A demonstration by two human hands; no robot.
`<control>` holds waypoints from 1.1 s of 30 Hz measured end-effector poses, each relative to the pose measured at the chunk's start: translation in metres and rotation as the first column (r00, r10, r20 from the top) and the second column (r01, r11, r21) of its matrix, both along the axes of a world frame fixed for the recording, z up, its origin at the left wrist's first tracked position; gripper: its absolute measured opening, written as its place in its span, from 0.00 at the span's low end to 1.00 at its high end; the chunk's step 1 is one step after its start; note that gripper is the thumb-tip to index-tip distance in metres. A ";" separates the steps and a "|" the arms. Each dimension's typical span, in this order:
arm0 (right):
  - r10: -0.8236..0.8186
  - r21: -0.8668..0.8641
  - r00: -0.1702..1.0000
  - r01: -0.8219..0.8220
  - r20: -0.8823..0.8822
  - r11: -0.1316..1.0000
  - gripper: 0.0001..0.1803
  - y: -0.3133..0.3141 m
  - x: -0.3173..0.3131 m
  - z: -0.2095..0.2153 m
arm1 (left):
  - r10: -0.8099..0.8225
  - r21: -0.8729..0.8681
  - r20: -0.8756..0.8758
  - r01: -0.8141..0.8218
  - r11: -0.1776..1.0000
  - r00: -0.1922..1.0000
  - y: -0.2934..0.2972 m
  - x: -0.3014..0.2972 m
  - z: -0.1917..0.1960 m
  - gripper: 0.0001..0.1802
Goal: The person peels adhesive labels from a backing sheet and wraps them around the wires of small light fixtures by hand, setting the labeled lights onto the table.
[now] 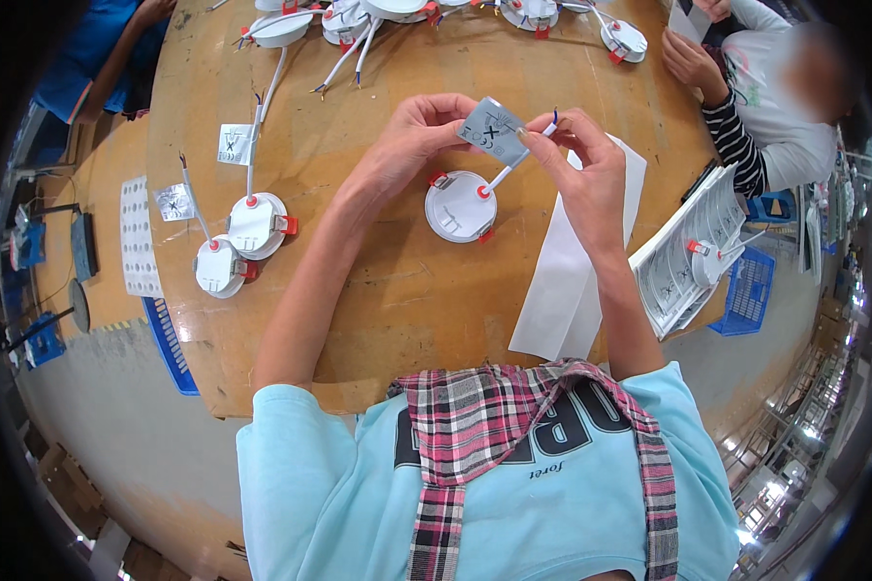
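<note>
In front of me a round white downlight [455, 215] with red spring clips lies back-up on the table. Its white cable [500, 178] rises toward my hands. My left hand [424, 134] pinches one end of a silver printed label [492, 129]. The fingers of my right hand [583, 160] are closed on the cable near its bare wire ends, the thumb at the label's other end. Whether the label sticks to the cable, I cannot tell. On the left, two downlights [257, 228] stand close together, each with a silver label [234, 144] on its cable.
A folded white paper [576, 276] lies beside my right forearm. Label sheets [670, 261] are stacked at the right, a downlight [705, 263] on top. Several more downlights [625, 41] crowd the far edge. A co-worker's hands [693, 58] hold something pale. Blue baskets [746, 290] flank the table.
</note>
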State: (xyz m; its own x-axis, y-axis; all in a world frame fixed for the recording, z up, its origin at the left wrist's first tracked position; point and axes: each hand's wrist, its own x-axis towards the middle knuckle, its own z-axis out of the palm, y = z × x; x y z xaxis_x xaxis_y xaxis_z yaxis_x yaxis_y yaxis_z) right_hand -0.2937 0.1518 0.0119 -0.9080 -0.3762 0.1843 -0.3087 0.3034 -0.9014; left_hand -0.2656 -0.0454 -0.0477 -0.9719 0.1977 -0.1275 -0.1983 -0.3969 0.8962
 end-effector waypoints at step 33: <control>-0.005 -0.008 0.991 0.006 0.131 1.000 0.06 0.003 -0.009 -0.004 | 0.040 -0.110 -0.046 -0.045 0.993 0.998 -0.007 0.006 0.022 0.15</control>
